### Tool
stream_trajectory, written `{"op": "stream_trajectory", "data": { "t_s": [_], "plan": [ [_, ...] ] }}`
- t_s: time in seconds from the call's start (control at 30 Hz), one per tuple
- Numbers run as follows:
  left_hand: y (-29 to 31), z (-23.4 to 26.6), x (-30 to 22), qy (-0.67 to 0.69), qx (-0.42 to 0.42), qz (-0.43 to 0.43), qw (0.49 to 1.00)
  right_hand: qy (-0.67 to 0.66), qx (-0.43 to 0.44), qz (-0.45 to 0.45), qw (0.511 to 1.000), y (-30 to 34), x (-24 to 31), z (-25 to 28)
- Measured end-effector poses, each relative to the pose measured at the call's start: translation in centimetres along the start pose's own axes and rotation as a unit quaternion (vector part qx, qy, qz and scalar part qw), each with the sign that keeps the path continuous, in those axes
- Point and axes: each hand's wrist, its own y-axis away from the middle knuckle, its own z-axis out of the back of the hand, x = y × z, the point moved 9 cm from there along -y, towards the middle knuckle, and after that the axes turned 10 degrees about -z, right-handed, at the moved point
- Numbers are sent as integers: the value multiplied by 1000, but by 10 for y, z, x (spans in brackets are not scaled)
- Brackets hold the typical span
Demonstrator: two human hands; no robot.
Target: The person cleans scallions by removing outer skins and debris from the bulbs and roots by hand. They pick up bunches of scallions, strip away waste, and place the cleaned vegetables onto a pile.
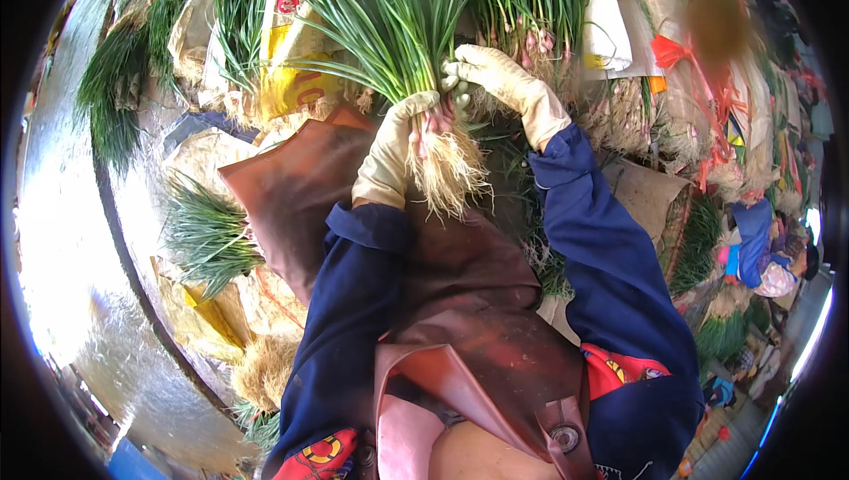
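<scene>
Two dark blue sleeves [610,232] reach up past a brown apron [469,321], nearest the viewer, toward a pair of hands in cream gloves. The left hand [393,148] is wrapped around the neck of a bunch of green onions [398,55], gripping it from the left; long green leaves fan out above that hand, and pale, stringy roots [449,168] hang beside and below its fingers. The right hand [495,77] is at the bunch's right edge, fingers bent toward the stems; whether they pinch one, I cannot tell. Beyond lie a sack with yellow printing [305,73], another onion bunch [535,15] at upper right and red plastic strips [676,55]. Farther off, at right, is another person in blue [754,241].
</scene>
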Motion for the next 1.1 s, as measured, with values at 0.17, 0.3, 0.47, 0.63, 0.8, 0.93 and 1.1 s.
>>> {"op": "stream_trajectory", "data": {
  "t_s": [0.17, 0.3, 0.47, 0.63, 0.8, 0.93, 1.1],
  "plan": [
    [6, 3, -4, 10, -27, -5, 1000, 416, -109, -98, 898, 19, 22, 18],
    [5, -24, -14, 53, 76, -46, 995, 258, -282, -153, 911, 27, 9, 77],
    [5, -12, -14, 106, 20, -55, 993, 538, -378, -190, 729, -8, 27, 78],
    [9, -15, -31, 54, 31, -102, 993, 439, -312, -237, 809, -17, 27, 72],
    [4, 16, -26, -33, -36, -71, 996, 44, -89, -129, 987, 23, 4, 22],
    [10, -25, -17, -2, -72, -76, 995, 193, -146, -35, 970, 45, 5, 2],
    [12, -37, -26, 37, 46, -91, 994, 468, -155, -188, 849, 86, -11, 6]
  ]
}}
